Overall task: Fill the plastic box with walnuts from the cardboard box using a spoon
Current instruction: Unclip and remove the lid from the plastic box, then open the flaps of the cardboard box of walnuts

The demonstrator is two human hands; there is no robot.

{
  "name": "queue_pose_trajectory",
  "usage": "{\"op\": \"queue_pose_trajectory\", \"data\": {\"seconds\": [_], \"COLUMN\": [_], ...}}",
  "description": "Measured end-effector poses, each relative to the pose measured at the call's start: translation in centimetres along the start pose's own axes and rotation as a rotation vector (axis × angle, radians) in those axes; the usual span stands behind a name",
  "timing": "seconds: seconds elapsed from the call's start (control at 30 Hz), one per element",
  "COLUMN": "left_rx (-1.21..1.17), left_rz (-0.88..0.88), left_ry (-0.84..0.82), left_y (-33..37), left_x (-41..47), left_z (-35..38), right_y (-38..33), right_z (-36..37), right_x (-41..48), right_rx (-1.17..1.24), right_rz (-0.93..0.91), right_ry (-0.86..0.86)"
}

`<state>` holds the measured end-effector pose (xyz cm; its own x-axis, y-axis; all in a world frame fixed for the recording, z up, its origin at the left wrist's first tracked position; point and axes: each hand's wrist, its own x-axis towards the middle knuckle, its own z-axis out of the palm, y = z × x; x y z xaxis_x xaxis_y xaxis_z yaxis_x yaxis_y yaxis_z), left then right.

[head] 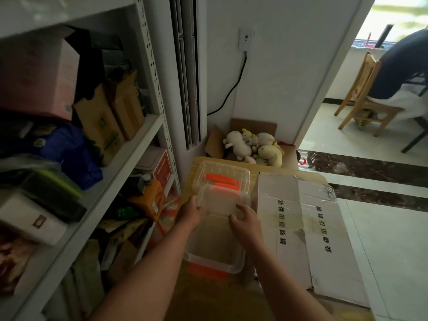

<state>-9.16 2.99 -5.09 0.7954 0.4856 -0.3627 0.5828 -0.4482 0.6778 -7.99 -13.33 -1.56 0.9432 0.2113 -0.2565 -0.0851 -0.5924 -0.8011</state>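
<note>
A clear plastic box (pixel 215 249) with orange clips stands empty on a wooden surface in front of me. Both hands hold its translucent lid (pixel 220 201) lifted above the box's far end. My left hand (pixel 191 213) grips the lid's left edge and my right hand (pixel 244 216) grips its right edge. Behind it lies another clear lidded box (pixel 220 176) with orange clips. To the right lies a white cardboard box (pixel 298 223), its taped flaps closed. I see no spoon and no walnuts.
A metal shelf unit (pixel 129 158) packed with boxes and bags runs along the left. A carton of plush toys (pixel 252 147) sits by the wall behind. A wooden chair (pixel 361 96) with a seated person stands in the room at the right.
</note>
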Motion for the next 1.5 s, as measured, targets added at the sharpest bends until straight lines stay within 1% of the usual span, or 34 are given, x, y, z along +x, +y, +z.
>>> {"op": "queue_pose_trajectory", "data": {"seconds": [0.1,0.2,0.3,0.4,0.5,0.57,0.6,0.63,0.67,0.73,0.8,0.87,0.93,0.97,1.03,1.13,1.23,1.3,1.4,1.5], "left_rx": [0.024,0.052,0.055,0.086,0.081,0.112,0.158,0.209,0.253,0.296,0.252,0.222,0.301,0.368,0.481,0.538,0.572,0.564,0.536,0.525], "left_rz": [-0.006,-0.001,-0.018,-0.016,-0.028,-0.1,-0.12,-0.094,-0.027,0.157,0.317,0.462,0.551,0.576,0.611,0.662,0.699,0.7,0.702,0.694], "left_ry": [0.083,0.132,0.169,0.211,0.241,0.321,0.381,0.436,0.471,0.481,0.415,0.226,0.01,-0.058,-0.123,-0.132,-0.094,-0.087,-0.068,-0.046], "left_y": [-0.8,-1.3,-1.6,-2.0,-1.7,-0.6,0.2,1.2,2.5,5.7,9.3,12.5,14.7,15.4,16.0,15.7,15.1,15.0,15.1,15.4], "left_x": [-1.0,-1.3,-1.3,-1.0,-1.2,-1.7,-1.9,-2.2,-2.4,-2.9,-3.6,-4.8,-6.1,-6.7,-7.6,-8.4,-8.5,-8.5,-8.7,-9.0], "left_z": [-0.3,-0.5,-0.4,-0.1,0.2,0.4,0.5,0.6,1.0,2.3,4.7,7.9,11.2,12.6,14.7,16.4,17.1,17.2,17.4,17.6], "right_y": [0.1,0.2,0.7,1.5,3.3,5.2,6.4,7.6,8.4,9.7,10.1,10.1,10.1,10.1,10.1,10.3,10.5,10.5,10.3,10.4], "right_z": [0.2,0.3,-0.6,-3.3,-7.6,-10.7,-12.2,-13.6,-14.7,-16.2,-16.8,-16.9,-17.1,-17.1,-17.1,-16.9,-16.7,-16.8,-16.8,-16.9], "right_x": [-0.6,-1.1,-1.4,-1.6,-1.7,-1.4,-1.2,-0.9,-0.8,-0.7,-0.7,-0.3,0.2,0.4,0.8,1.3,1.9,1.9,1.7,1.7], "right_rx": [0.022,0.031,0.044,0.092,0.041,-0.053,-0.084,-0.089,-0.072,-0.006,0.067,0.128,0.179,0.203,0.25,0.322,0.372,0.331,0.218,0.223], "right_rz": [-0.027,-0.066,-0.101,-0.165,-0.2,-0.139,-0.08,0.002,0.087,0.218,0.265,0.275,0.281,0.284,0.295,0.31,0.345,0.357,0.346,0.358], "right_ry": [-0.047,-0.092,-0.057,0.098,0.365,0.51,0.536,0.529,0.503,0.442,0.424,0.413,0.386,0.375,0.365,0.326,0.322,0.338,0.287,0.292]}}
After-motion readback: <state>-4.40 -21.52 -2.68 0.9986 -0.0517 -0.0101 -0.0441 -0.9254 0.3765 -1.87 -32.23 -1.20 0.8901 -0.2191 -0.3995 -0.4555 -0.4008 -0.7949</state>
